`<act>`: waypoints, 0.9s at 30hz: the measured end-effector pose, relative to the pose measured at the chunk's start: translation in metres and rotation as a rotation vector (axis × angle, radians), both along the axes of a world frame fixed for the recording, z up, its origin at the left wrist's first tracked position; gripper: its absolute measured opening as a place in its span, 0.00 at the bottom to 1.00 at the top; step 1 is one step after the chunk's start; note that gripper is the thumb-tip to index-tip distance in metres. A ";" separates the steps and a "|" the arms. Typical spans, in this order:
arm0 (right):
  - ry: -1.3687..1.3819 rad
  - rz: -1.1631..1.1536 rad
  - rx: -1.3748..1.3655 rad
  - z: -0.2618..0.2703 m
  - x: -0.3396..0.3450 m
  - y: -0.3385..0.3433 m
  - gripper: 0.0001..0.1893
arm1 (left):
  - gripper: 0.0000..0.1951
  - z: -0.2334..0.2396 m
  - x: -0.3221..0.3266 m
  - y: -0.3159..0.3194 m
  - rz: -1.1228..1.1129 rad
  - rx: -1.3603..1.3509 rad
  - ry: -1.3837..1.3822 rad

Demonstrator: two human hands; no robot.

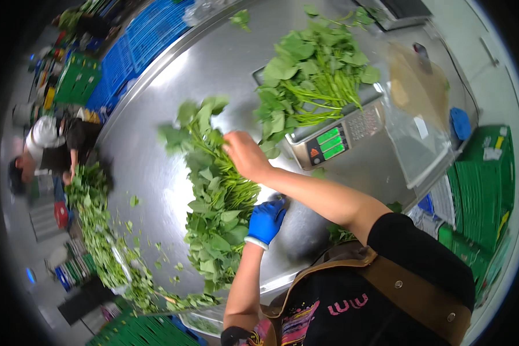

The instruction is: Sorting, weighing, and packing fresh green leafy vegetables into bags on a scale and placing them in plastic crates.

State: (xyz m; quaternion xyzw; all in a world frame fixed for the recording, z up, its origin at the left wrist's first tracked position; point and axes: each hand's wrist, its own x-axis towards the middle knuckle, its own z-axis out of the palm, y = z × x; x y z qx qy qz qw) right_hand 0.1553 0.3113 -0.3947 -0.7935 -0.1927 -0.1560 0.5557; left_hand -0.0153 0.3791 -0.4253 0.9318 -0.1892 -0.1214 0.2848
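Note:
Bare, my right hand (245, 156) is closed round the stems of a leafy green bunch (194, 125), its leaves spread to the left and slightly blurred. Below it, my left hand (266, 222) wears a blue glove and rests beside the cut stem ends of a long heap of leafy greens (216, 216); its fingers are curled, and whether they grip a stem is hidden. The heap lies on the steel table (151, 173). More greens (311, 73) lie on the tray of a digital scale (324, 145), stems towards the lower right.
A co-worker (47, 138) stands at the table's far left by a long pile of greens (99, 225). Clear plastic bags (419, 138) lie right of the scale. Green crates (480, 186) are stacked at the right, blue crates (151, 34) beyond the table's rim. Loose leaves are scattered about.

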 end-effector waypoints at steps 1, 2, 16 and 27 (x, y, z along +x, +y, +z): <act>0.203 0.034 0.083 0.014 0.000 -0.001 0.11 | 0.14 -0.004 0.002 0.001 0.018 -0.086 0.000; 0.290 0.098 0.186 0.020 0.004 -0.003 0.12 | 0.14 -0.004 0.004 0.001 0.052 -0.078 -0.001; 0.928 -0.126 0.474 -0.067 0.024 0.009 0.11 | 0.13 0.033 0.095 0.050 0.847 -0.761 0.309; 0.844 -0.156 -0.581 -0.079 0.025 0.024 0.24 | 0.11 -0.058 0.238 0.073 0.423 0.463 -0.032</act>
